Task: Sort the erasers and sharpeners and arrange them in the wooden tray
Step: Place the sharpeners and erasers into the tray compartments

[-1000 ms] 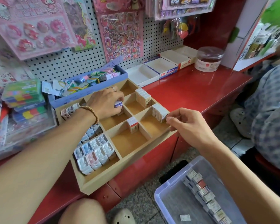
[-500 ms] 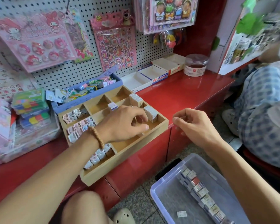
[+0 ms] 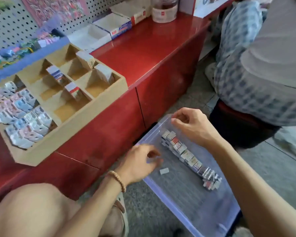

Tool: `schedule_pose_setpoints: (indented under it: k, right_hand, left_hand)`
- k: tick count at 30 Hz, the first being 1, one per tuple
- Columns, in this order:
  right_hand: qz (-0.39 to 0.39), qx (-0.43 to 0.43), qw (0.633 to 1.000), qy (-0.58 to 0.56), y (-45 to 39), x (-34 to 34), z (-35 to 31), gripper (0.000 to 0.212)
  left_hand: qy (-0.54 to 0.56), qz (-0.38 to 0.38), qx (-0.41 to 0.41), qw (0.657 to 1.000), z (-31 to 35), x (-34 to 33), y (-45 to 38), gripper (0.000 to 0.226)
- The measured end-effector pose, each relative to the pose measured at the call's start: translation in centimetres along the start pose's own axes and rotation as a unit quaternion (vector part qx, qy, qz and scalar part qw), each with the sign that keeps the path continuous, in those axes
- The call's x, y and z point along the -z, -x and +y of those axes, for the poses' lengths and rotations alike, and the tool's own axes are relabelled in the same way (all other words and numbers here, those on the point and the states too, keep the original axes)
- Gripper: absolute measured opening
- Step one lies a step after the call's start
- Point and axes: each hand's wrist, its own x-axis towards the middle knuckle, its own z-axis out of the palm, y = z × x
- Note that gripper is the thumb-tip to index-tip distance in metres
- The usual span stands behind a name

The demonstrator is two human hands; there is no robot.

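Observation:
The wooden tray (image 3: 85,124) sits on the red counter at the left. Its left compartment holds several pastel sharpeners (image 3: 19,115); small stacks of boxed erasers (image 3: 73,91) stand in other compartments. On the floor a clear plastic bin (image 3: 195,202) holds a row of boxed erasers (image 3: 186,154) and one loose white piece (image 3: 164,171). My left hand (image 3: 140,161) hovers over the bin's left edge with fingers loosely curled, holding nothing. My right hand (image 3: 193,125) hangs above the far end of the eraser row, fingers curled, nothing visibly held. The view is blurred.
The red counter (image 3: 152,53) carries open white cardboard boxes (image 3: 109,29), a lidded jar (image 3: 164,11) and a blue tray of stationery (image 3: 29,47) against the pegboard. A seated person in a checked garment (image 3: 256,74) is at the right. My knee (image 3: 32,211) is at lower left.
Both hands left the wooden tray and dropped to the plastic bin on the floor. The camera tilted down and right.

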Motion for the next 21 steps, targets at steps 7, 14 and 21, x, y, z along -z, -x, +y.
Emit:
schedule_pose_setpoints:
  k: [7,14,21]
  right_hand:
    - [-0.030,-0.172,0.984,-0.043,1.1,-3.2,12.8,0.009]
    - [-0.023,-0.338,0.931,-0.135,-0.4,-10.6,21.9,0.017]
    - [0.142,-0.484,0.838,-0.208,-5.5,-16.0,25.8,0.077]
  left_hand:
    - [-0.029,-0.114,0.049,0.992,-3.2,-10.1,-1.3,0.017]
    - [-0.078,-0.129,0.103,0.983,-6.5,-13.9,-3.4,0.016]
    - [-0.179,-0.036,0.032,0.983,-7.8,-15.5,-3.1,0.025]
